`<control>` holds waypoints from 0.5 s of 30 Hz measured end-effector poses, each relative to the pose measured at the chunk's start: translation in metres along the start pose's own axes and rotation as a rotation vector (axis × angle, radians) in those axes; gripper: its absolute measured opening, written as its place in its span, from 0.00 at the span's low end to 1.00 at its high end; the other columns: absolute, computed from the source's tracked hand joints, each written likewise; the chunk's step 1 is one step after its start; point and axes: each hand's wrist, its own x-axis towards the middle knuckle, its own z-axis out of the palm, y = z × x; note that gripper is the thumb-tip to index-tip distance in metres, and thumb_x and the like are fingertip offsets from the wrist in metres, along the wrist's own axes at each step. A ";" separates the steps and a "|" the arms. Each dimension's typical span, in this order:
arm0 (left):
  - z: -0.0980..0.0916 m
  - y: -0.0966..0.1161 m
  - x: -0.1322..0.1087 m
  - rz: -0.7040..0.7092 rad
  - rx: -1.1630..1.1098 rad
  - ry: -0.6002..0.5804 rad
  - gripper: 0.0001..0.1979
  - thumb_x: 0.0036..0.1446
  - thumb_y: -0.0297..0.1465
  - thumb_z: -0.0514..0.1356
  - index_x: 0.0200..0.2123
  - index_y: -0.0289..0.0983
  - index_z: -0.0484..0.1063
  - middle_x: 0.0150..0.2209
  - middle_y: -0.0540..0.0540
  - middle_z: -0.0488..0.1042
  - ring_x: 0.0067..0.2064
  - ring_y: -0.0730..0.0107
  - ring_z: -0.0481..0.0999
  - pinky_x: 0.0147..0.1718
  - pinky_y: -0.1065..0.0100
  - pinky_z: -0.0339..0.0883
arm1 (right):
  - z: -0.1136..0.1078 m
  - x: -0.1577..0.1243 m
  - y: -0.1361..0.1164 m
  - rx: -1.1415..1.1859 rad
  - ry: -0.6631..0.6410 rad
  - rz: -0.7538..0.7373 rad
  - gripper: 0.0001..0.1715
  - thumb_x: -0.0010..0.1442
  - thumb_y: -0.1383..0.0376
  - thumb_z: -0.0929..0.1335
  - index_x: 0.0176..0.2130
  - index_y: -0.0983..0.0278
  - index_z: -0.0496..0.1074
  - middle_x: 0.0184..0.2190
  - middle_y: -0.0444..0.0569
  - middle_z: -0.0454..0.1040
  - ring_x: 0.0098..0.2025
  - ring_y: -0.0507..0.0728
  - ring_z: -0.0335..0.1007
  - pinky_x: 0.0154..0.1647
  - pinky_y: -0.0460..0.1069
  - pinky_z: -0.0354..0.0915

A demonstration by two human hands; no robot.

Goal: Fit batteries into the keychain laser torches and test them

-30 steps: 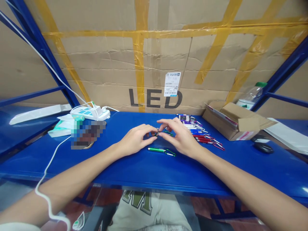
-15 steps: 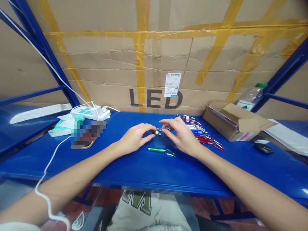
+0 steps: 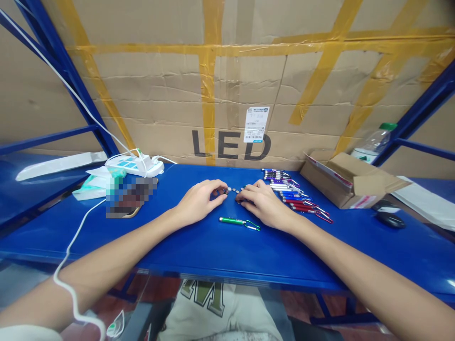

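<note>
Several small silvery button cells (image 3: 233, 190) lie on the blue table between my two hands. My left hand (image 3: 199, 201) rests on the table, fingers curled, with thumb and fingertips closed around a cell at their ends. Opposite it, my right hand (image 3: 263, 201) is bent low over the table, its fingertips and thumb gathered at more small cells, partly hidden by the fingers. Just in front of the hands lies a green penlight (image 3: 231, 220) with a green carabiner clip (image 3: 253, 225), touched by neither hand.
Penlights in red, blue, white, purple and black (image 3: 291, 194) lie in a row beyond my right hand. An opened cardboard box (image 3: 346, 180) and a black mouse (image 3: 390, 219) are farther right. A phone (image 3: 131, 199), tissues (image 3: 90, 184) and a power strip (image 3: 135, 166) sit left.
My right hand has lowered, its raised fingers now bent down to the table. My left fingertips have drawn slightly left, and the cells between the hands are more spread out.
</note>
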 end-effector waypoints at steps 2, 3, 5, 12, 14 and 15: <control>0.000 0.000 0.000 0.011 0.009 -0.005 0.09 0.71 0.36 0.62 0.51 0.42 0.77 0.46 0.46 0.83 0.46 0.59 0.81 0.45 0.61 0.73 | -0.003 0.000 -0.003 0.004 -0.004 0.005 0.11 0.76 0.65 0.65 0.50 0.59 0.78 0.47 0.54 0.79 0.47 0.65 0.64 0.47 0.58 0.60; 0.000 0.000 0.000 0.016 0.012 -0.006 0.09 0.71 0.36 0.62 0.52 0.42 0.77 0.46 0.46 0.83 0.46 0.59 0.81 0.45 0.61 0.73 | -0.004 0.000 -0.005 0.008 -0.006 0.008 0.10 0.76 0.65 0.65 0.49 0.58 0.78 0.47 0.53 0.79 0.47 0.65 0.64 0.46 0.58 0.59; 0.000 0.000 -0.001 0.017 0.021 -0.007 0.09 0.71 0.36 0.62 0.51 0.42 0.77 0.46 0.47 0.83 0.46 0.59 0.81 0.45 0.61 0.73 | -0.006 0.000 -0.007 0.014 -0.011 0.012 0.09 0.76 0.64 0.66 0.47 0.58 0.77 0.46 0.53 0.79 0.47 0.65 0.65 0.46 0.57 0.58; 0.000 -0.002 0.001 -0.017 0.064 -0.014 0.08 0.71 0.35 0.63 0.50 0.43 0.78 0.44 0.48 0.83 0.44 0.59 0.80 0.43 0.61 0.72 | -0.007 -0.001 -0.009 -0.001 0.013 0.036 0.07 0.76 0.63 0.67 0.43 0.59 0.73 0.44 0.51 0.79 0.46 0.64 0.66 0.47 0.58 0.59; 0.000 -0.002 0.000 0.001 0.061 -0.032 0.09 0.72 0.35 0.62 0.51 0.42 0.77 0.45 0.47 0.83 0.46 0.59 0.80 0.45 0.60 0.71 | -0.008 0.000 -0.009 0.029 0.062 0.035 0.06 0.76 0.62 0.66 0.44 0.60 0.73 0.44 0.52 0.79 0.46 0.64 0.66 0.49 0.58 0.61; 0.000 -0.001 0.000 0.017 0.057 -0.045 0.09 0.72 0.35 0.62 0.52 0.42 0.77 0.46 0.47 0.83 0.46 0.59 0.80 0.47 0.59 0.71 | -0.009 0.000 -0.010 0.051 0.093 0.030 0.06 0.76 0.62 0.66 0.45 0.60 0.73 0.44 0.52 0.79 0.46 0.64 0.66 0.49 0.58 0.61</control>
